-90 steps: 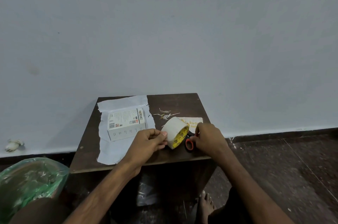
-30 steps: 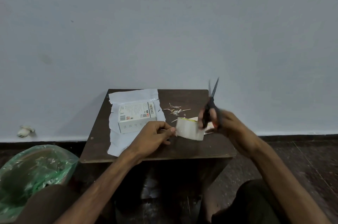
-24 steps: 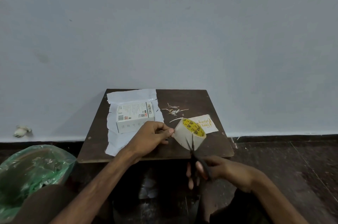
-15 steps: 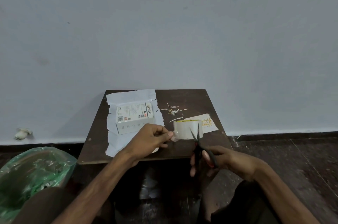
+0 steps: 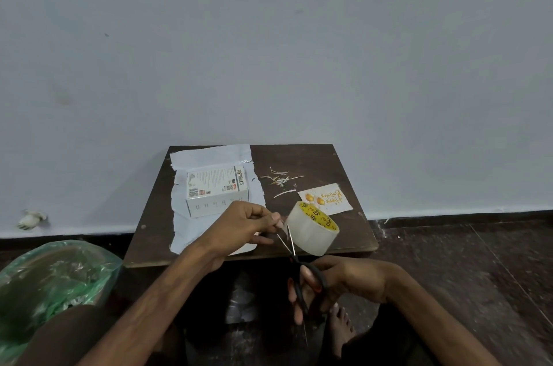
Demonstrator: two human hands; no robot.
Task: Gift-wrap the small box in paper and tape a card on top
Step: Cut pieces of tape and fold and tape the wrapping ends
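One small box [image 5: 217,190] lies on one white paper sheet [image 5: 209,156] along the table's [image 5: 314,156] left edge. One card [image 5: 326,199] sits near the right edge, and one tape roll [image 5: 311,229] is over the front edge. Its loose end is pinched by the left hand [image 5: 242,225]. One pair of scissors [image 5: 302,273] is gripped by the right hand [image 5: 338,279] below the front edge, blades parted at the strip. A handful of paper scraps [image 5: 281,178] lie toward the back edge. Dark wood table, pale wall [image 5: 299,51], dark floor [image 5: 478,276], one green plastic bag [image 5: 54,273] left of the table. Sheet's front corner is hidden by the left hand. Can't tell if the roll touches the table.
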